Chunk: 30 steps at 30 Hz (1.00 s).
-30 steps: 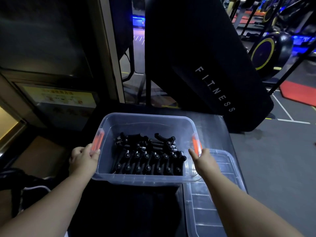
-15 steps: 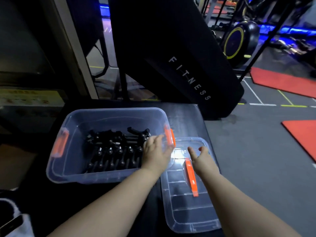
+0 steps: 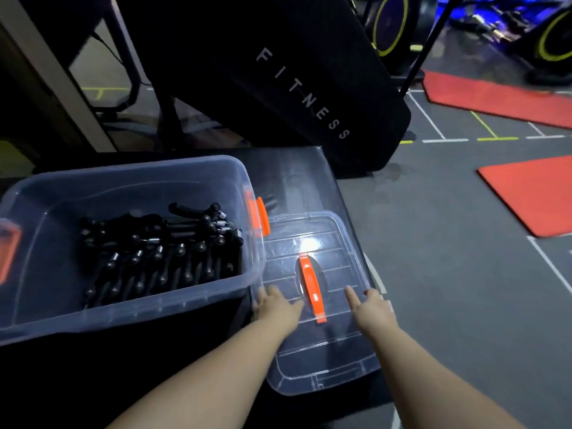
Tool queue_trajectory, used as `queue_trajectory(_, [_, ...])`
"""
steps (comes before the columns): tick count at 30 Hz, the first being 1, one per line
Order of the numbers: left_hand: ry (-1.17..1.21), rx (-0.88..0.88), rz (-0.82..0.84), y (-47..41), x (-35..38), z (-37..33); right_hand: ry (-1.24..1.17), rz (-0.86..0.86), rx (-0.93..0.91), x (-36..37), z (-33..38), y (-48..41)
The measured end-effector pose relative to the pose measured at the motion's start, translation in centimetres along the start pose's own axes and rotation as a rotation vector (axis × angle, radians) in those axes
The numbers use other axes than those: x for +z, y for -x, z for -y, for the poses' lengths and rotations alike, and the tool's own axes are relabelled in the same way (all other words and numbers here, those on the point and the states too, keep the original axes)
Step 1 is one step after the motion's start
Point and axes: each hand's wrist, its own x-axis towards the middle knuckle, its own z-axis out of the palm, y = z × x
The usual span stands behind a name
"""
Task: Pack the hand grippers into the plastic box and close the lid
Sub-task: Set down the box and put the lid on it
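A clear plastic box [image 3: 130, 317] with orange latches [image 3: 258, 216] stands open on the dark table. Several black hand grippers [image 3: 161, 252] lie packed in rows on its bottom. The clear lid [image 3: 325, 360], with an orange handle [image 3: 311, 286] in its middle, lies flat on the table just right of the box. My left hand [image 3: 275, 308] rests on the lid's left side, fingers curled over its edge. On the lid's right edge sits my right hand [image 3: 371, 311], its index finger stretched across the top.
A black slanted panel marked FITNESS [image 3: 303, 94] rises behind the table. The table's right edge [image 3: 340, 193] drops to a grey gym floor with red mats [image 3: 532, 193]. Exercise bikes [image 3: 393, 23] stand at the back right.
Both hands left the box's sides and moved right onto the lid; the left hand crossed from the box's right latch to the lid's left edge. My view turned right.
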Motion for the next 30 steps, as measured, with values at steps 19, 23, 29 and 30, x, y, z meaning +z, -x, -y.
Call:
queue_trajectory(19, [0.829,-0.056,-0.111,-1.7,2.3,-3.1,-0.079,-0.185,0.253,-1.7,-6.6,-0.2])
queue_trajectory(23, [0.916,0.053,-0.113,0.0,0.1,-6.3,-0.128,-0.272,0.202,-5.7,-5.5,0.2])
queue_trajectory(29, [1.045,0.200,-0.166,2.6,-4.1,-10.2,-0.299,-0.461,0.076,-11.3,-2.2,1.7])
queue_trajectory(30, [1.074,0.221,-0.176,3.1,-4.9,-10.7,-0.354,-0.516,0.053,-12.0,-1.6,2.1])
